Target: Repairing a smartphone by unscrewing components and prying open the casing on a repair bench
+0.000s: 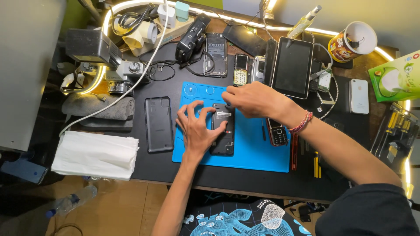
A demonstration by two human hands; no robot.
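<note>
Both hands [199,129] on opened phone [223,131]; white label, apparently battery's.

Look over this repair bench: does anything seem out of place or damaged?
The phone under the left hand and right hand lies opened on the blue mat, its insides bare; its likely back cover lies apart, left of the mat.
</note>
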